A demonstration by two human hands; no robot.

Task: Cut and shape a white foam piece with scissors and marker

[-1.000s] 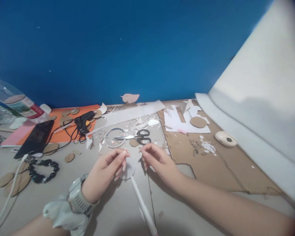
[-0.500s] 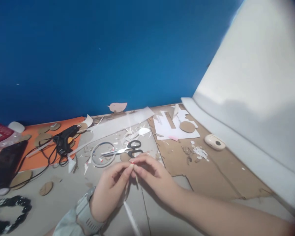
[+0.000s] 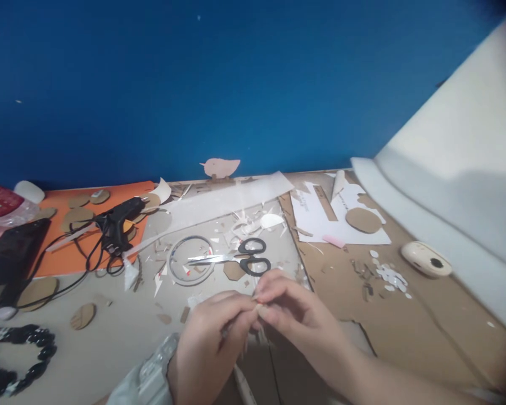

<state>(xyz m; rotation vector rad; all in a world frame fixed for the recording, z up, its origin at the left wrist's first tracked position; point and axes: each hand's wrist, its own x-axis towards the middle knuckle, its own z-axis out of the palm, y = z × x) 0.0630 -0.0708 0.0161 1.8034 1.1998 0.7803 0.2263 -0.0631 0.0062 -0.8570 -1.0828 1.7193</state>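
My left hand [image 3: 219, 343] and my right hand [image 3: 301, 318] meet fingertip to fingertip low in the middle of the view. Both are closed in a pinch on a small pale piece [image 3: 259, 307] with an orange-red spot, mostly covered by the fingers. Below the hands a narrow white strip [image 3: 244, 385] hangs down; whether it joins the pinched piece I cannot tell. Just beyond the fingers lie black-handled scissors [image 3: 253, 256], their blades across a grey-white ring [image 3: 172, 269].
A black glue gun [image 3: 124, 219] with its cord rests on orange paper [image 3: 137, 194] at left, near cardboard discs and a phone [image 3: 14, 253]. A pink bird cutout [image 3: 221, 167] stands by the blue wall. At right are white paper dots [image 3: 390, 275] and a cream oval case [image 3: 425, 259].
The view has shifted, so the table things sit farther apart and my hands appear lower and to the right. Both hands keep their pinch on the small piece, fingers slightly rearranged.
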